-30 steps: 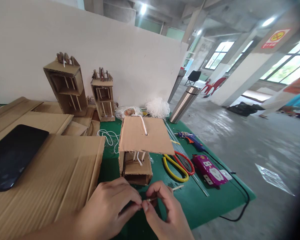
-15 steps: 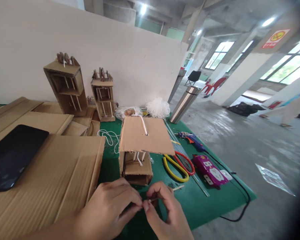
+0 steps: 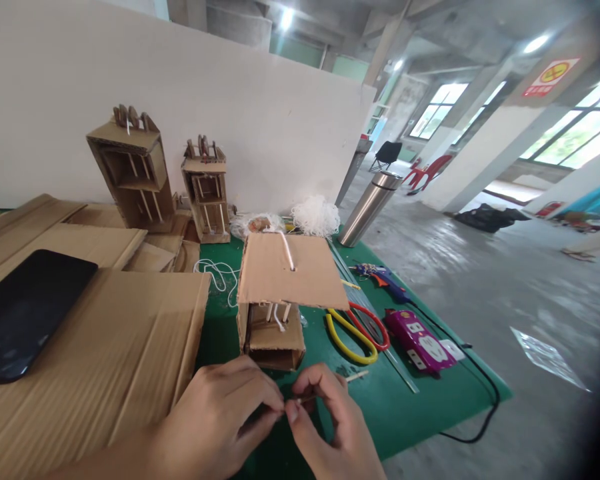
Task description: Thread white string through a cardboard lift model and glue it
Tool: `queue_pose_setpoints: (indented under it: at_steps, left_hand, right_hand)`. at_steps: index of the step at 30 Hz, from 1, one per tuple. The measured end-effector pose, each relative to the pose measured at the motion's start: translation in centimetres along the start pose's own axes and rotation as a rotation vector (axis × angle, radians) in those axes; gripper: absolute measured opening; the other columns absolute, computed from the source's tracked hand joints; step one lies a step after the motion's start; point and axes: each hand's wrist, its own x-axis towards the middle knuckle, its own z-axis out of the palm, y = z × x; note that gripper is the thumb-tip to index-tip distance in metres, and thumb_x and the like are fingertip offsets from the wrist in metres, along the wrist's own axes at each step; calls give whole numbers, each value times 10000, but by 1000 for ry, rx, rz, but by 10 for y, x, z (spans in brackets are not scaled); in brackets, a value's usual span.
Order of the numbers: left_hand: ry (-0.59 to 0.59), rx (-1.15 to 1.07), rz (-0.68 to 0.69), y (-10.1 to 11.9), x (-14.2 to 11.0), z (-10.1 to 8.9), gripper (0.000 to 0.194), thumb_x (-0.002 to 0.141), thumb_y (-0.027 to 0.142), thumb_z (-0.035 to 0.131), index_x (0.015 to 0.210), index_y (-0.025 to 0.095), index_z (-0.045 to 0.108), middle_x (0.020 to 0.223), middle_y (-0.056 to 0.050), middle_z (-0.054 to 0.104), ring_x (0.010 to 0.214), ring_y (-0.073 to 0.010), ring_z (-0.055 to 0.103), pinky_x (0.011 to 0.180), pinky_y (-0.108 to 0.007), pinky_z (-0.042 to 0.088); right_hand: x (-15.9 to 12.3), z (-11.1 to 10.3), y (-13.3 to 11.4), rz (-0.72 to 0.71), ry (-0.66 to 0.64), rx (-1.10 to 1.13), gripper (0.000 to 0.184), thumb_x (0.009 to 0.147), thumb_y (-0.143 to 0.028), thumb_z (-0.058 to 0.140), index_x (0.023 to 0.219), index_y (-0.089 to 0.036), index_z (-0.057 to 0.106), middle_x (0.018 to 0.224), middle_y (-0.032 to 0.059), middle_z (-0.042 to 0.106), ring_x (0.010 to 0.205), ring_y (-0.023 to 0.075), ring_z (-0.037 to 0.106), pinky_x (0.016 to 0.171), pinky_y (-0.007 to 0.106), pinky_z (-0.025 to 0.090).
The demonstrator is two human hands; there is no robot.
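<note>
Low in the view my left hand [image 3: 220,417] and my right hand [image 3: 330,423] meet over the green mat [image 3: 380,400]. Both pinch a thin wooden stick [image 3: 330,387] between thumb and fingertips. The stick's far end pokes out to the right past my right hand. Just beyond my hands stands a small cardboard box model [image 3: 275,300] with a flat cardboard roof, white sticks and white string showing inside its open front.
Flat cardboard sheets [image 3: 105,347] and a black phone [image 3: 25,310] lie at the left. Two cardboard models [image 3: 133,167] stand by the white wall. Scissors [image 3: 357,327], a purple power strip [image 3: 417,340], a glue gun [image 3: 385,277], a steel flask [image 3: 367,207] and white string [image 3: 315,215] lie on the mat's right side.
My hands have stayed almost still on the stick. A person in the far right background has moved on out of view.
</note>
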Motion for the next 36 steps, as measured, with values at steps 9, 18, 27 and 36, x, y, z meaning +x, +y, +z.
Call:
queue_pose_setpoints:
  at_steps: [9,18,27,36]
  left_hand:
    - [9,-3,-29,-1,1,1,135,879,66,592,874,201,584,815,13,713,710,-140,661,629,-208,537]
    - [-10,-4,-39,1,1,0,129,879,72,597,870,200,587,809,7,708,717,-146,659,624,-213,539]
    - [7,-4,-44,1,2,-2,113,888,95,597,853,201,585,803,10,709,713,-141,662,625,-206,537]
    - [31,8,-38,0,3,-1,111,952,193,601,842,207,592,791,24,713,715,-132,671,624,-192,528]
  right_hand:
    - [0,0,1,-43,-5,-45,90,820,-260,539,734,-232,536,699,7,514,696,178,490,634,258,439]
    - [-1,0,2,-71,2,-43,53,807,-246,564,758,-230,553,718,2,533,711,176,504,639,249,443]
    - [3,-11,9,-125,-109,-85,86,830,-155,552,781,-220,579,748,18,591,711,175,570,615,240,478]
    - [8,-18,10,-467,-141,-257,160,823,-105,557,873,-243,618,923,23,683,887,206,658,805,346,482]
